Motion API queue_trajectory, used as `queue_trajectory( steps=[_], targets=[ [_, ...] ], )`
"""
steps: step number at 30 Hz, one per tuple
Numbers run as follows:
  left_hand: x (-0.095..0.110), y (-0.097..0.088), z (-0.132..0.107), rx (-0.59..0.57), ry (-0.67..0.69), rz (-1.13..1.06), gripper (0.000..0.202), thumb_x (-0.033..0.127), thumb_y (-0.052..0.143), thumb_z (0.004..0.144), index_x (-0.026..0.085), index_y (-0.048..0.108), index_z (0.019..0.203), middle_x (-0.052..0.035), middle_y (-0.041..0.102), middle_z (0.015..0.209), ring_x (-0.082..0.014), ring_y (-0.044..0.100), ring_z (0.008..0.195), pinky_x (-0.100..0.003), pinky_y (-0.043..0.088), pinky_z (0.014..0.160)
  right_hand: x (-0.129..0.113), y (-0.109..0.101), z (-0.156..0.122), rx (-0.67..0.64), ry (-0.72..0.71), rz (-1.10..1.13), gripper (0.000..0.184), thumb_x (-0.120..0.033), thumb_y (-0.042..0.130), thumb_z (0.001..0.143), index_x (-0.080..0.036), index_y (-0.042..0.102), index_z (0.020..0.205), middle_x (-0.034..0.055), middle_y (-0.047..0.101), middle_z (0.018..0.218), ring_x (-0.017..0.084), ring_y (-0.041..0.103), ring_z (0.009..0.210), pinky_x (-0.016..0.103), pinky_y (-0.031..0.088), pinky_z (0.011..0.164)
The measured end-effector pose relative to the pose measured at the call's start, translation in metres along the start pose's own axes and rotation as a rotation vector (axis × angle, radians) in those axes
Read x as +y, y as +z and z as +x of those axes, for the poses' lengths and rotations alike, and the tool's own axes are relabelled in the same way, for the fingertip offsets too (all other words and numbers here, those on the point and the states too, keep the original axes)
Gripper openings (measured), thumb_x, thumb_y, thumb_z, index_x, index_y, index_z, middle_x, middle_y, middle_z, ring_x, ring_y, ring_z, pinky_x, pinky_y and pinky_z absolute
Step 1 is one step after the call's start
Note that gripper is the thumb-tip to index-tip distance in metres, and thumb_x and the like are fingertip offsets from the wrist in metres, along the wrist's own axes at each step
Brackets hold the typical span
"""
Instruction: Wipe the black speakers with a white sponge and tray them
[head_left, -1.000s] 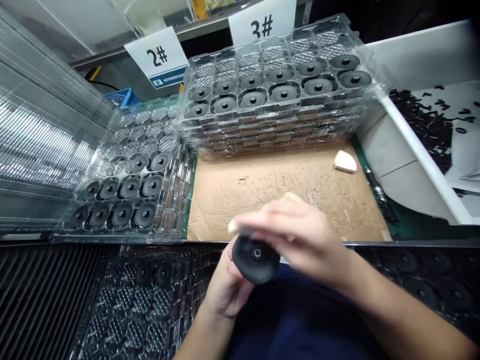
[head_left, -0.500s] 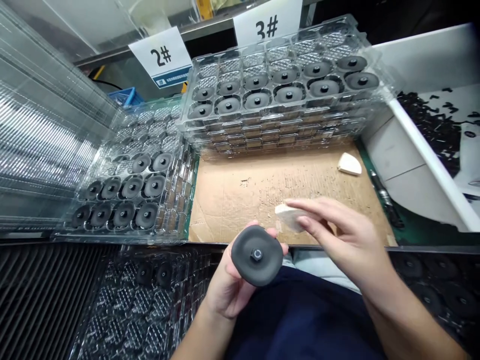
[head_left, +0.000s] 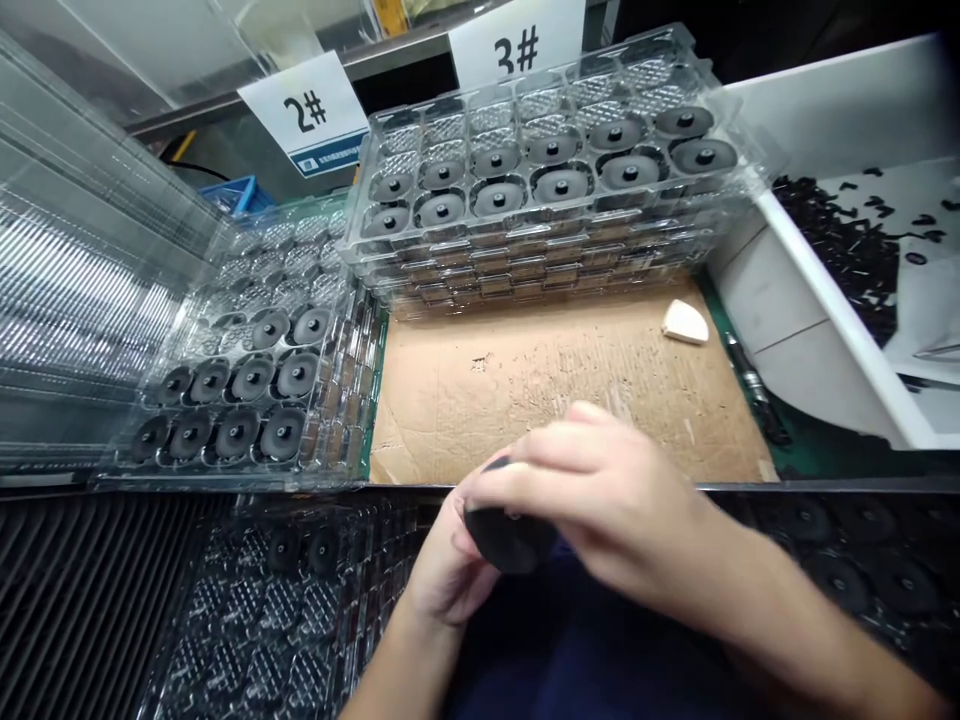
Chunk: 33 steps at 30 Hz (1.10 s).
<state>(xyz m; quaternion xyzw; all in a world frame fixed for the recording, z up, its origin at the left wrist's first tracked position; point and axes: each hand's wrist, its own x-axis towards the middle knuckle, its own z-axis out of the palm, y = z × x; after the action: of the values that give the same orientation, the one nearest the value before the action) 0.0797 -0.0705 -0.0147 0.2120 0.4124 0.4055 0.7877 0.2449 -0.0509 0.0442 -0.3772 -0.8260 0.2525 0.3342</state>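
Observation:
My left hand grips a round black rubber disc from below, close to my body at the bench's front edge. My right hand lies over the top of the disc with its fingers curled together and covers most of it. Whatever the right hand holds is hidden under the fingers. Both hands hover above the near edge of a brown cardboard sheet.
A clear tray with several black discs sits at the left under a "2#" sign. A stack of trays stands behind under "3#". A white wedge, a dark pen-like tool and a white bin of black scraps lie right.
My right hand, which held a small white piece out to the right of the disc, has moved back left and down over the disc. My left hand has kept still.

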Motion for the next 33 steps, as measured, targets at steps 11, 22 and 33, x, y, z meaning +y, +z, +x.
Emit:
queue_trajectory(
  steps=[11, 22, 33],
  targets=[
    [0.01, -0.004, 0.0, -0.299, -0.019, -0.18, 0.054, 0.037, 0.082, 0.06, 0.03, 0.064, 0.11, -0.0009, 0.071, 0.111, -0.0214, 0.067, 0.097, -0.033, 0.049, 0.09, 0.013, -0.015, -0.052, 0.114, 0.466, 0.218, 0.018, -0.026, 0.058, 0.089, -0.031, 0.066, 0.105, -0.0035, 0.069, 0.089, 0.011, 0.063, 0.077, 0.019, 0.046, 0.06],
    [0.003, -0.009, -0.004, 0.003, -0.006, -0.044, 0.066, 0.039, 0.087, 0.047, 0.024, 0.066, 0.108, 0.0003, 0.07, 0.098, -0.014, 0.064, 0.085, -0.022, 0.049, 0.081, -0.01, 0.013, -0.012, 0.1, 0.233, -0.17, 0.028, -0.007, 0.042, 0.09, -0.016, 0.067, 0.097, 0.0014, 0.063, 0.071, 0.015, 0.049, 0.061, 0.029, 0.032, 0.059],
    [0.005, 0.002, -0.001, -0.201, -0.009, -0.155, 0.061, 0.041, 0.085, 0.049, 0.027, 0.068, 0.106, 0.0003, 0.071, 0.104, -0.016, 0.067, 0.093, -0.023, 0.049, 0.086, -0.016, 0.004, -0.036, 0.096, 0.408, 0.252, 0.018, -0.021, 0.054, 0.089, -0.026, 0.068, 0.1, -0.0013, 0.068, 0.08, 0.012, 0.061, 0.069, 0.022, 0.047, 0.062]
  ],
)
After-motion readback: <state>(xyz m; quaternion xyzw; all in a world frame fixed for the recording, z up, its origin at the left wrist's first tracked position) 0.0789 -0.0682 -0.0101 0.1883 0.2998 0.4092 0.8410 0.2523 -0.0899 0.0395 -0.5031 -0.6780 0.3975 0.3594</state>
